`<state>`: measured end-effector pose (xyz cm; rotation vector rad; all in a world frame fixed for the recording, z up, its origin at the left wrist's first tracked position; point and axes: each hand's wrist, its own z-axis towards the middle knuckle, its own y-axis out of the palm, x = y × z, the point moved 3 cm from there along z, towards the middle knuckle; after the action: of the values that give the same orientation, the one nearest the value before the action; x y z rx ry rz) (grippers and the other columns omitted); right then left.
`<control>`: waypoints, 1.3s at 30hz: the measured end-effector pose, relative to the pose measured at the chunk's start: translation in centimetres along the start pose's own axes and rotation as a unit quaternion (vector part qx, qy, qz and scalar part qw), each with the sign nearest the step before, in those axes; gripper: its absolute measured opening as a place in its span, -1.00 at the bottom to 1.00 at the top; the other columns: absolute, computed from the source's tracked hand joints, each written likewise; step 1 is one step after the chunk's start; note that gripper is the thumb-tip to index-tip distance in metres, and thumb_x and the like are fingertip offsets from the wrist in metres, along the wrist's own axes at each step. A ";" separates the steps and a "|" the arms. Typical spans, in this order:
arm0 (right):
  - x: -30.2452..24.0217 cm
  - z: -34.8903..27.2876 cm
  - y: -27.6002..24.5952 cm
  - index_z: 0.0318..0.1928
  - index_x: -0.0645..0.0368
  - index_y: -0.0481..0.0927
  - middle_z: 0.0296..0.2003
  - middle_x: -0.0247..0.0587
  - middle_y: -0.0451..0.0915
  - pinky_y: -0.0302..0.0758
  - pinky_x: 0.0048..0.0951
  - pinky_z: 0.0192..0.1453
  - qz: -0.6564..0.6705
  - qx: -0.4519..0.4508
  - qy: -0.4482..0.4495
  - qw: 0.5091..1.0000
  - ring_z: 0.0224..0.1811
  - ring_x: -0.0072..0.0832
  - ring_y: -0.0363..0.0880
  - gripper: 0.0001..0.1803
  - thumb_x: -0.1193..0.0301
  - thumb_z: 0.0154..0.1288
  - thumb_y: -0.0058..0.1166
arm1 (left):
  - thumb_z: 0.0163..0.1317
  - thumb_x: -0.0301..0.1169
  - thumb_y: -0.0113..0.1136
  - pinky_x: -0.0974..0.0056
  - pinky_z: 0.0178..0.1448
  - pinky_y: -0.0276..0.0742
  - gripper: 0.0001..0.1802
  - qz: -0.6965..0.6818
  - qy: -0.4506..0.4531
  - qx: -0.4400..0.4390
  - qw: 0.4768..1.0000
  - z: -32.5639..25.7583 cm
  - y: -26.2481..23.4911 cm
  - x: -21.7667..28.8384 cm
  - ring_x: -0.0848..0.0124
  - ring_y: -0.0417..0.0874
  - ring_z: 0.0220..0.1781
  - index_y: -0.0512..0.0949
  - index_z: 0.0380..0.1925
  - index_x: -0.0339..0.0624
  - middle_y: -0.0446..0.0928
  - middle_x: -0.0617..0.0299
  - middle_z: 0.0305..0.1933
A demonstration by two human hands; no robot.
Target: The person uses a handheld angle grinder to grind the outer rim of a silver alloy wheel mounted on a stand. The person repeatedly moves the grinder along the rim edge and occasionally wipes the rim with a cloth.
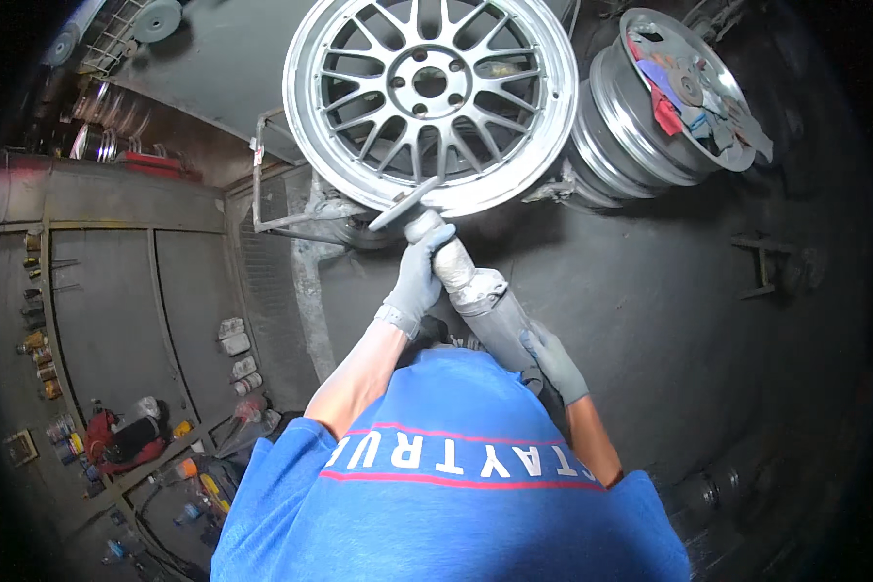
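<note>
Both my gloved hands hold a dusty grey angle grinder [501,318] that slants up and to the left. My left hand [419,279], in a grey glove, wraps round its front part, just behind the head. Farther back, my right hand [555,363] grips the rear of the body, fingers closed round it. A thin, flat disc [404,203] on the grinder's head is seen nearly edge-on at the lower rim of a silver multi-spoke car wheel [407,70]. Whether the disc touches the rim cannot be told. The wheel's spoked face is turned toward me.
At the right stands another silver wheel rim [630,121], with coloured rags [658,87] and abrasive discs on it. A metal frame [259,184] is left of the spoked wheel. Shelving with bottles [247,373] lines the left wall. A small stand [764,267] is on the right floor.
</note>
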<state>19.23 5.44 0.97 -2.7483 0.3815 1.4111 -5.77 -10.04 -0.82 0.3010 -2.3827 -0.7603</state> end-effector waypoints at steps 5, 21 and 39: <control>-1.3 -3.2 -6.8 0.37 0.39 0.45 0.21 0.01 0.59 0.39 -0.33 0.40 -0.043 0.061 0.013 0.997 0.26 -0.32 0.52 -0.32 0.01 0.60 0.02 | 0.32 -0.34 0.40 0.15 0.02 0.68 -0.79 -0.008 -0.021 -0.026 0.999 2.5 6.5 -5.2 0.36 0.70 -0.17 0.60 -0.11 -0.05 0.62 0.27 -0.23; -0.7 -5.3 -5.6 0.32 0.38 0.47 0.13 0.15 0.62 0.45 -0.28 0.30 -0.051 0.144 0.035 0.988 0.20 -0.22 0.56 -0.35 0.00 0.65 -0.09 | 0.24 -0.30 0.51 0.17 -0.02 0.68 -0.48 -0.003 -0.018 -0.045 0.999 3.6 6.8 -7.5 0.38 0.68 -0.12 0.49 0.12 -0.17 0.62 0.22 -0.08; -1.1 -2.8 7.2 0.36 0.37 0.48 0.21 0.04 0.61 0.45 -0.30 0.35 0.090 0.090 0.054 0.990 0.23 -0.28 0.57 -0.33 -0.01 0.64 -0.06 | 0.27 -0.30 0.51 0.15 0.03 0.70 -0.44 0.070 0.035 0.012 0.997 0.4 -0.4 2.1 0.38 0.68 -0.07 0.46 0.18 -0.16 0.61 0.22 -0.03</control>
<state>19.21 -1.68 4.16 -2.7052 0.7406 1.1962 -7.68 -11.00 -0.35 0.1649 -2.3201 -0.6466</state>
